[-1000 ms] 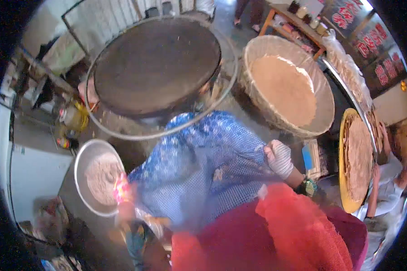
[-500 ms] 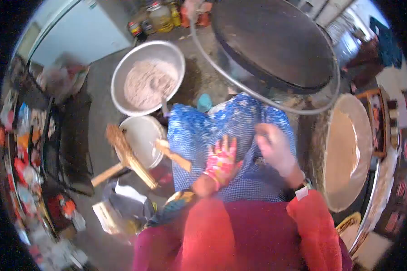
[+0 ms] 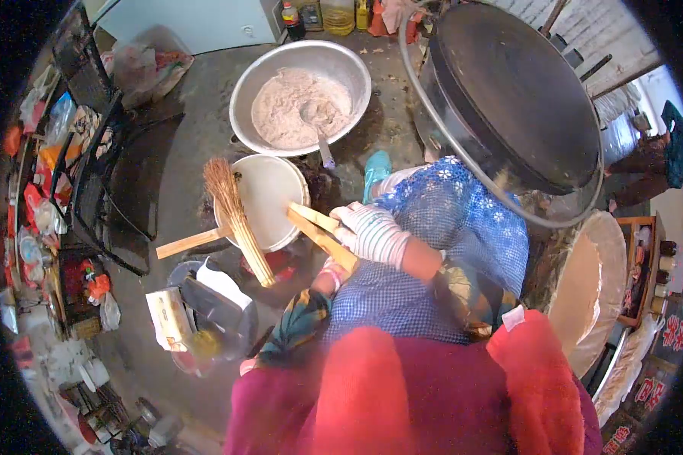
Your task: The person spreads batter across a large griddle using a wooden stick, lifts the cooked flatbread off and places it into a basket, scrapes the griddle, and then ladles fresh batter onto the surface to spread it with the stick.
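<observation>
Pinching a wooden stick (image 3: 320,218) with my right hand (image 3: 373,233), I'd steady it by the bucket (image 3: 264,199); my left hand's (image 3: 332,274) grip I can't tell.

right hand (image 3: 372,233) reaches across to the left, fingers (image 3: 347,212) curled in, wrist (image 3: 422,260) bare, left hand (image 3: 331,276) sits lower, partly hidden so can't tell its grip

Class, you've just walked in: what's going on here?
The person's gloved right hand grips one wooden strip at the edge of the white bucket. The left hand is partly hidden beside a second strip, its grip unclear. A straw brush lies over the bucket's edge. A basin of pale mixture stands nearby.
</observation>
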A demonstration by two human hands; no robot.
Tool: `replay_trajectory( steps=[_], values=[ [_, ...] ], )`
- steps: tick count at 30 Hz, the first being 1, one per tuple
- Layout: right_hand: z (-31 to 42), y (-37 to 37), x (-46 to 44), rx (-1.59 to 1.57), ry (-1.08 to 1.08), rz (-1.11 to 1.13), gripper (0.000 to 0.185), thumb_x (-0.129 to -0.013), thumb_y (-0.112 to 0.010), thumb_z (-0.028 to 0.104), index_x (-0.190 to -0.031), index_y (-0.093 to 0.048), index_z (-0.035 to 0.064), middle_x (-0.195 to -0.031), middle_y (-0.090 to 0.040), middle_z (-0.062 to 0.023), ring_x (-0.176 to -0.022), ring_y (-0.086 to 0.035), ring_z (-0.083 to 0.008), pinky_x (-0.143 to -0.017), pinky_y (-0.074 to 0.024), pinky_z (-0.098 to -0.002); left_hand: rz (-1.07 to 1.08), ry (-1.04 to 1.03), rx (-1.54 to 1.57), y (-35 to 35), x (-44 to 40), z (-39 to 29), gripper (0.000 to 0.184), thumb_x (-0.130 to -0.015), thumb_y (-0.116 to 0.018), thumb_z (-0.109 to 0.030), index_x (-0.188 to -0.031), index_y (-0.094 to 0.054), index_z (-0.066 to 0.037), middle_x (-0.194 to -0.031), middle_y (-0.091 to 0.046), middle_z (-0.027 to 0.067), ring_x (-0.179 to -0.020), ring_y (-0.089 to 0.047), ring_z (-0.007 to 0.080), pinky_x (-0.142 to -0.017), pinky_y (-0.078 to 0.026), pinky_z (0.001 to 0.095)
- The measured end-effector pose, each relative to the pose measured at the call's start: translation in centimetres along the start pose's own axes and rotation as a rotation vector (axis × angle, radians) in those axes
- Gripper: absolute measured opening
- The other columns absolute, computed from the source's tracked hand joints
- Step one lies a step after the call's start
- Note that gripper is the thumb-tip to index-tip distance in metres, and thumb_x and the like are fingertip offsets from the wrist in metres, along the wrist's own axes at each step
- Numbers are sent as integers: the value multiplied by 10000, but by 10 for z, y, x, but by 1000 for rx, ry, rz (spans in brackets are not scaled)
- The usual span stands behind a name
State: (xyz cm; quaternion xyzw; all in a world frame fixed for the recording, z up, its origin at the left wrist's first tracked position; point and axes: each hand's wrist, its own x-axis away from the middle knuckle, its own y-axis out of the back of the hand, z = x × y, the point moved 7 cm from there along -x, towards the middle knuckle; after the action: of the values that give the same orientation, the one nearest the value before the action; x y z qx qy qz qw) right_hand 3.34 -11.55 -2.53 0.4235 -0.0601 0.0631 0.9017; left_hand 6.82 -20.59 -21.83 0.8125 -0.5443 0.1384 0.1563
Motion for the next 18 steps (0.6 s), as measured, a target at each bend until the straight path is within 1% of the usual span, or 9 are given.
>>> replay_trajectory(
  steps=[3, 4, 5, 7, 8, 12, 14, 16, 18],
  values=[
    [-11, -23, -16, -24, -49, 4, 303, -828, -509, 308, -1024, -545, 80, -929, -598, -185, -837, -594, -363, -748, -476, -445, -115, 21, -123, 15, 25, 71, 407, -864, -502, -327, -1129, -547, -22, -1144, -556, 215, -1079, -530, 349, -911, -415, 431],
    [-14, -28, -23, -24, -44, -1, 303, -828, -509, 308, -1024, -545, 80, -929, -598, -185, -837, -594, -363, -748, -476, -445, -442, 154, -130, 42, 68, -14, 317, -879, -478, -280, -998, -605, -15, -985, -622, 191, -932, -591, 348, -799, -470, 394],
    [-16, -30, -29, -171, -36, -33, 269, -821, -523, 281, -996, -554, 78, -889, -606, -188, -815, -597, -365, -725, -479, -440, -636, 138, -374, 56, 94, -40, 258, -868, -511, -227, -996, -603, -22, -979, -615, 193, -922, -584, 354, -794, -469, 407],
    [-16, -20, -40, -241, -91, -115, 168, -808, -545, 208, -907, -572, 75, -776, -616, -193, -741, -601, -372, -660, -483, -435, -902, -345, -568, 80, 134, -109, 177, -812, -592, -103, -976, -596, -36, -910, -611, 148, -861, -594, 317, -775, -480, 407],
    [-18, -16, -49, -225, -103, -197, 136, -810, -529, 192, -881, -574, 85, -776, -617, -192, -726, -598, -379, -650, -479, -448, -928, -330, -684, 96, 142, -119, 261, -779, -619, -72, -1030, -564, -28, -945, -595, 157, -900, -570, 336, -803, -465, 429],
    [-21, 11, -89, 122, -141, -103, 142, -765, -547, 145, -850, -611, 52, -794, -641, -196, -759, -640, -342, -650, -501, -436, -1231, 287, -823, 182, 135, -104, 722, -762, -650, -187, -1350, -279, 7, -1300, -347, 271, -1220, -331, 411, -1018, -299, 459],
    [-10, 32, -94, 361, -193, 161, 172, -750, -550, 137, -846, -668, 55, -851, -657, -178, -777, -650, -318, -658, -510, -422, -1226, 436, -752, 212, 121, -77, 834, -743, -679, -209, -1391, -194, -12, -1322, -353, 259, -1244, -335, 379, -1024, -308, 447],
    [-12, 26, -97, 428, -198, 197, 193, -743, -554, 131, -851, -699, 64, -849, -669, -155, -778, -660, -290, -637, -514, -416, -1002, 840, -398, 227, 112, -28, 879, -743, -679, -208, -1408, -132, -29, -1292, -407, 244, -1196, -412, 360, -998, -350, 435],
    [-2, 19, -94, 503, -75, 210, 202, -745, -554, 135, -869, -696, 63, -823, -674, -138, -754, -664, -278, -615, -512, -409, -1070, 676, -479, 236, 105, 7, 892, -745, -674, -201, -1414, -105, -44, -1267, -439, 233, -1148, -458, 364, -966, -383, 430]
  ],
)
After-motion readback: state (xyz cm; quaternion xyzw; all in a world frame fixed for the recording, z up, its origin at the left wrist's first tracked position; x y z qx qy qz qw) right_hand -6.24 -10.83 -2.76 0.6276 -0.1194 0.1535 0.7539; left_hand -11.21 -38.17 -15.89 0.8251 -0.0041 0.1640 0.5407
